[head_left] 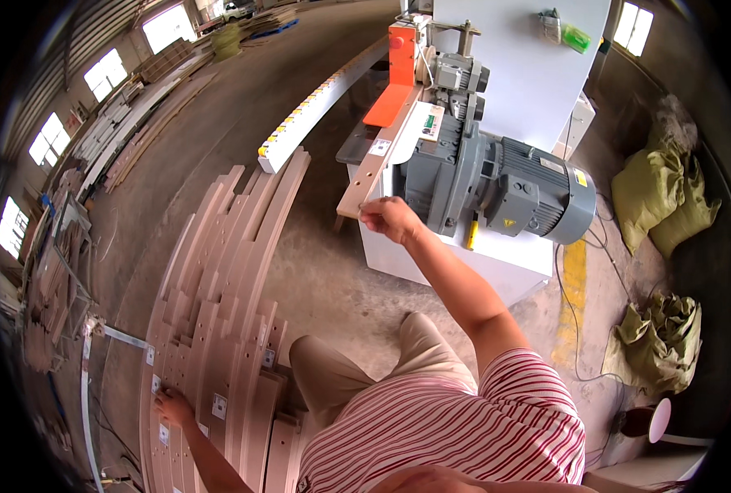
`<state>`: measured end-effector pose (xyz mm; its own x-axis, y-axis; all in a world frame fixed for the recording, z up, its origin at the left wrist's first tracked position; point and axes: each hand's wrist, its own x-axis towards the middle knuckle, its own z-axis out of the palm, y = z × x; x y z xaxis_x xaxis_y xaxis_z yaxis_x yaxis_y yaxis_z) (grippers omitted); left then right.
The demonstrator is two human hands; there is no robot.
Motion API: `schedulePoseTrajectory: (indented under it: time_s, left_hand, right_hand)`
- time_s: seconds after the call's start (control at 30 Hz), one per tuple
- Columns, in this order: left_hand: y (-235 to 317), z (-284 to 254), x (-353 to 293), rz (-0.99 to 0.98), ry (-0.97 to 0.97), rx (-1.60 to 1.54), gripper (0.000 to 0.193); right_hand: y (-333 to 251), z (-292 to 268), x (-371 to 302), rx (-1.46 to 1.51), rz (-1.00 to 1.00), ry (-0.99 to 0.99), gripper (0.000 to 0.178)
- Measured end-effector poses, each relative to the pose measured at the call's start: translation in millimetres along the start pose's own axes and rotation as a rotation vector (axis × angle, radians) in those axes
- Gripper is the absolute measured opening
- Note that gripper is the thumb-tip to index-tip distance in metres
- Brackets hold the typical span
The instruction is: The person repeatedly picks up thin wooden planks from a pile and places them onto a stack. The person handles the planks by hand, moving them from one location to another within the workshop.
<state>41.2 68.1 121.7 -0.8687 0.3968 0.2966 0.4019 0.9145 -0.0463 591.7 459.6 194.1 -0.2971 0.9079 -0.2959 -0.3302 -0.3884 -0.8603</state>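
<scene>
My right hand (pixel 390 218) is at the near end of a long brown board (pixel 370 175), its fingers bent and closed on the board's end. The board has holes and a white label, and runs away along the machine beside an orange guard (pixel 391 105). Low on the left, my left hand (pixel 174 407) rests on a stack of similar brown boards (pixel 226 283), with its fingers apart on the top pieces. Several of those boards carry white labels. The undersides of my left fingers are hidden.
A large grey motor (pixel 538 191) sits on the white machine base (pixel 431 259) beside my right forearm. A white roller rail (pixel 316 107) runs toward the far side. Green sacks (pixel 657 193) and a crumpled sack (pixel 661 341) lie at right, near cables on the floor.
</scene>
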Motion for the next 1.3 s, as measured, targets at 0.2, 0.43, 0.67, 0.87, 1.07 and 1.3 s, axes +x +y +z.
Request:
schedulePoseTrajectory:
  time_s: [0.2, 0.43, 0.67, 0.87, 1.07, 1.3]
  left_hand:
    - [107.9, -37.0, -42.0, 0.56, 0.132, -0.663, 0.031]
    - [238.9, -119.2, -111.4, 0.809, -0.443, -1.149, 0.032]
    - [288.1, -162.0, -151.6, 1.115, -0.5, -0.909, 0.058]
    - [269.8, -192.2, -161.3, 0.978, -0.888, -0.745, 0.082]
    - [139.0, -195.6, -144.8, 0.89, -0.7, -0.551, 0.075]
    - [5.0, -160.5, -156.6, 0.695, -0.447, -0.154, 0.066]
  right_hand:
    - [18.0, 25.1, -25.6, -0.007, 0.035, -0.071, 0.017]
    - [41.4, 44.8, -56.0, -0.062, 0.028, -0.154, 0.028]
    - [67.1, 68.4, -96.5, -0.046, 0.148, -0.253, 0.028]
    - [67.3, 69.1, -90.8, -0.024, 0.156, -0.33, 0.036]
    - [53.9, 73.2, -14.1, 0.102, 0.025, -0.237, 0.035]
    - [85.1, 126.3, -51.9, 0.012, 0.022, -0.245, 0.027]
